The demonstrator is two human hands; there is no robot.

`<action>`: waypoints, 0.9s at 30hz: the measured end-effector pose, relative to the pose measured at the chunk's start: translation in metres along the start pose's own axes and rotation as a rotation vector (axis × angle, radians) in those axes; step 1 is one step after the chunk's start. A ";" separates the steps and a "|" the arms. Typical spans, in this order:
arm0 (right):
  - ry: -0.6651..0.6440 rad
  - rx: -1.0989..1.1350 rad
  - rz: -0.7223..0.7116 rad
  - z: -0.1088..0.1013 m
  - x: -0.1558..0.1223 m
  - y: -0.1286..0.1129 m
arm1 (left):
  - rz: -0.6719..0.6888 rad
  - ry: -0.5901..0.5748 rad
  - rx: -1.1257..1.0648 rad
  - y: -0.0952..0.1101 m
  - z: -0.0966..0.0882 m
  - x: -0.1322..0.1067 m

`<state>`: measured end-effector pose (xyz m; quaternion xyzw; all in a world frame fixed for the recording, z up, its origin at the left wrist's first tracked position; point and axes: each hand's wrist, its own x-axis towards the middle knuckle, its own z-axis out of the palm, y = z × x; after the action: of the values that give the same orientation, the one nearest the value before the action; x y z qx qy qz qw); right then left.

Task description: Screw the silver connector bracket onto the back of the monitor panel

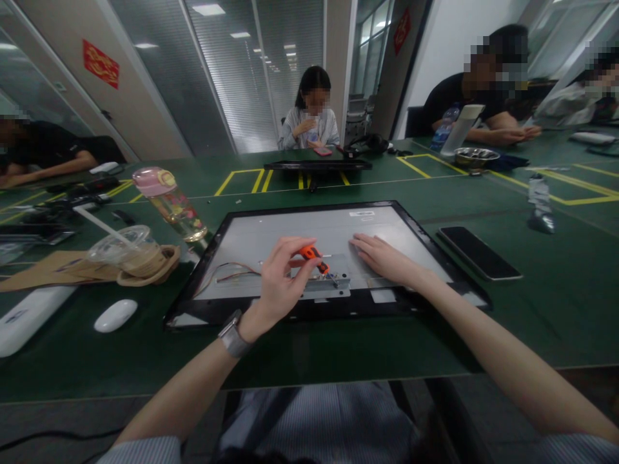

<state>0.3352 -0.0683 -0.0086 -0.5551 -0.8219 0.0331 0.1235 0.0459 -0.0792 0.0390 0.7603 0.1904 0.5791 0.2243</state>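
Note:
A flat display panel (pixel 300 227) with a black frame lies back side up on the table in front of me. My left hand (pixel 285 277) grips an orange and black screwdriver (pixel 313 254) by its handle, the shaft slanting down to the right. Its tip is at a small metal bracket (pixel 342 282) near the panel's lower edge; whether it sits in a screw I cannot tell. My right hand (pixel 387 259) rests flat on the panel's grey back, right of the bracket, fingers stretched out. Thin wires (pixel 236 274) run leftward from the bracket.
Left of the panel stand a pink-lidded bottle (pixel 167 200), an iced drink cup (pixel 133 248), a white mouse (pixel 116 315) and a white case (pixel 33 316). A phone (pixel 476 252) lies to the right. Another dark panel (pixel 316 165) is farther back. Several people sit around the green table (pixel 546 322).

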 end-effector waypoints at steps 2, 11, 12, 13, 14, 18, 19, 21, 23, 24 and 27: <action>-0.003 -0.005 0.002 0.000 0.000 0.000 | 0.002 0.002 0.012 0.000 0.000 0.000; 0.000 -0.008 -0.019 -0.002 0.000 0.000 | 0.099 -0.154 0.105 0.012 -0.001 0.015; -0.006 -0.017 -0.020 -0.002 -0.001 -0.001 | 0.115 -0.172 0.112 0.013 -0.001 0.018; -0.009 -0.021 -0.019 -0.003 -0.001 -0.001 | 0.125 -0.184 0.114 0.014 -0.002 0.020; -0.009 -0.020 -0.016 -0.003 -0.001 -0.002 | 0.129 -0.192 0.111 0.014 -0.002 0.022; 0.011 0.002 -0.005 -0.002 -0.001 -0.002 | 0.112 -0.230 0.100 0.014 -0.001 0.032; 0.014 0.006 -0.004 -0.001 -0.001 -0.001 | 0.114 -0.243 0.106 0.015 0.000 0.035; 0.013 0.007 -0.005 0.001 0.000 0.000 | 0.127 -0.265 0.123 0.015 0.003 0.040; 0.005 -0.008 0.000 0.002 0.001 0.000 | 0.133 -0.271 0.124 0.014 0.007 0.045; 0.002 -0.017 0.001 0.002 0.001 0.000 | 0.131 -0.268 0.123 0.014 0.008 0.047; -0.001 -0.034 0.005 0.002 0.001 -0.001 | 0.129 -0.277 0.120 0.012 0.012 0.052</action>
<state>0.3336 -0.0677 -0.0098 -0.5592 -0.8210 0.0199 0.1135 0.0710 -0.0616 0.0847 0.8555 0.1429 0.4697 0.1648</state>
